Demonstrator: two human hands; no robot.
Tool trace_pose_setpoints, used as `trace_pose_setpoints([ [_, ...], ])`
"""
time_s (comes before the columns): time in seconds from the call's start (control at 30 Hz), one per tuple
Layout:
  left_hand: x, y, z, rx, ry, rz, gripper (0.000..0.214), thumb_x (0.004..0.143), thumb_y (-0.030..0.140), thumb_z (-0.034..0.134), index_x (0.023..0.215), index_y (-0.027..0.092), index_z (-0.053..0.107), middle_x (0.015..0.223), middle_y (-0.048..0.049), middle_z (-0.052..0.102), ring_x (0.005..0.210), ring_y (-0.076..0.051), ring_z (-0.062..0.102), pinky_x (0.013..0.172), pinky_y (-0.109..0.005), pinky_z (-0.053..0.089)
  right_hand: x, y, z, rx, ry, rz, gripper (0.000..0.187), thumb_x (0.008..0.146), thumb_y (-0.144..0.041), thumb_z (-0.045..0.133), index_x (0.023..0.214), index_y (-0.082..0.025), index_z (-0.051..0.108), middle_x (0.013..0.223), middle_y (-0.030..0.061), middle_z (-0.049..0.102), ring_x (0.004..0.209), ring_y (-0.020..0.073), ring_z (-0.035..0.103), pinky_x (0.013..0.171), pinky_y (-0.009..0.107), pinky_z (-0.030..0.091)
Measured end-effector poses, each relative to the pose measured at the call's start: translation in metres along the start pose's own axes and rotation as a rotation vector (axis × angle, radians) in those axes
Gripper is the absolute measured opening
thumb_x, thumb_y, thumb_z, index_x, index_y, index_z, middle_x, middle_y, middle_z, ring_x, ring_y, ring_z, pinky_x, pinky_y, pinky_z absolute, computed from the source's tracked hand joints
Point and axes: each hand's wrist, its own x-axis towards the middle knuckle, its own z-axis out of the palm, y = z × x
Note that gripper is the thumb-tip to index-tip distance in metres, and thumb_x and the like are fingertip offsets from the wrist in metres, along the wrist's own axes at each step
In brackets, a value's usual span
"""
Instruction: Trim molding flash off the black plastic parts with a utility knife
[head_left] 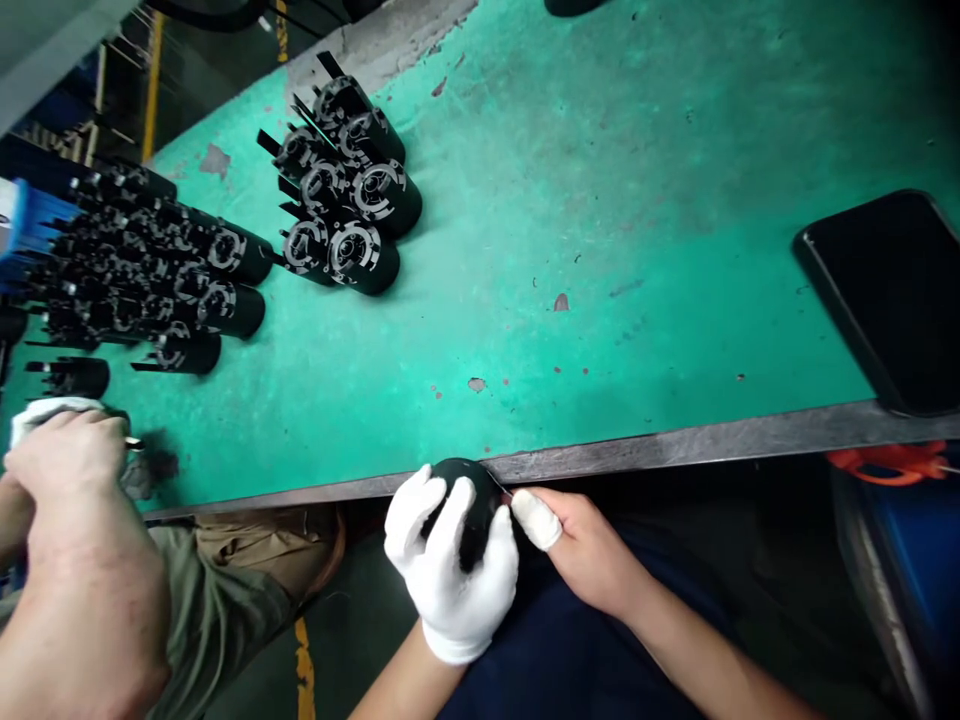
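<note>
Worn green bench (pixel 600 250): black cylindrical parts (pixel 401 205) clustered left; dark phone (pixel 889 300) right.

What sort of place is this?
Likely a factory or workshop: groups of matching black cylindrical parts sit on a worn green workbench, and a white-gloved left hand grips a black rounded part at its edge.

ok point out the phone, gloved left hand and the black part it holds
Phone (pixel 889 300): head view, dark upper face
Gloved left hand (pixel 459 592): head view, back of the hand
Black part (pixel 478 528): head view, surface between finger and thumb
</note>
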Motion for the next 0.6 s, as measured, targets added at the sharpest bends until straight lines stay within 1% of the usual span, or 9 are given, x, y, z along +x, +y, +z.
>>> trace_pose_setpoints([
  [0.13,0.001,-0.007,0.001,-0.049,-0.001,0.105,0.052,0.064,0.006,0.085,0.109,0.022,0.065,0.109,-0.0055,0.052,0.118,-0.034,0.061,0.098,-0.057,0.058,-0.001,0.0,0.003,-0.055,0.055,0.018,0.04,0.103,-0.047,0.045,0.085,-0.02,0.069,0.072,0.0004,0.062,0.075,0.0189,0.06,0.071,0.03,0.049],
  [0.2,0.002,-0.01,0.001,-0.075,-0.021,0.141,0.049,0.063,0.006,0.085,0.103,0.023,0.065,0.105,-0.0035,0.053,0.116,-0.032,0.062,0.098,-0.056,0.059,-0.003,0.0,0.002,-0.053,0.059,0.002,0.039,0.103,-0.045,0.045,0.087,-0.02,0.07,0.073,0.0011,0.064,0.077,0.0194,0.062,0.074,0.031,0.05],
  [0.27,0.002,-0.012,0.0,-0.097,-0.037,0.151,0.046,0.063,0.007,0.086,0.1,0.023,0.065,0.103,-0.0023,0.053,0.115,-0.03,0.061,0.098,-0.055,0.06,-0.004,0.0,0.0,-0.054,0.04,-0.032,0.037,0.104,-0.043,0.046,0.091,-0.02,0.072,0.079,0.0025,0.067,0.079,0.0199,0.063,0.076,0.031,0.05],
  [0.37,0.002,-0.012,0.0,-0.113,-0.026,0.131,0.044,0.062,0.007,0.086,0.097,0.024,0.065,0.101,-0.0016,0.053,0.113,-0.028,0.061,0.098,-0.054,0.061,-0.003,-0.002,-0.005,-0.086,-0.005,-0.072,0.034,0.103,-0.04,0.047,0.096,-0.022,0.074,0.086,0.0033,0.072,0.082,0.0204,0.065,0.076,0.031,0.049],
  [0.43,0.001,-0.011,0.0,-0.111,-0.024,0.119,0.044,0.061,0.007,0.086,0.095,0.025,0.066,0.1,-0.0017,0.052,0.11,-0.027,0.061,0.097,-0.055,0.061,0.0,-0.005,-0.006,-0.119,-0.012,-0.072,0.033,0.103,-0.039,0.048,0.091,-0.022,0.073,0.083,0.0026,0.071,0.078,0.0198,0.064,0.073,0.031,0.048],
  [0.5,0.002,-0.011,0.001,-0.105,-0.032,0.123,0.042,0.059,0.006,0.086,0.092,0.025,0.066,0.098,-0.0017,0.051,0.108,-0.027,0.06,0.096,-0.055,0.061,0.002,-0.008,-0.004,-0.152,0.013,-0.063,0.034,0.103,-0.039,0.048,0.083,-0.022,0.07,0.076,0.0016,0.067,0.073,0.0188,0.06,0.07,0.031,0.046],
  [0.6,0.003,-0.012,0.001,-0.109,-0.023,0.139,0.039,0.058,0.007,0.086,0.088,0.023,0.067,0.093,-0.0013,0.049,0.105,-0.026,0.059,0.097,-0.053,0.06,0.003,-0.01,-0.001,-0.169,0.059,-0.056,0.035,0.103,-0.039,0.047,0.078,-0.022,0.066,0.075,0.0014,0.064,0.073,0.0185,0.057,0.072,0.031,0.045],
])
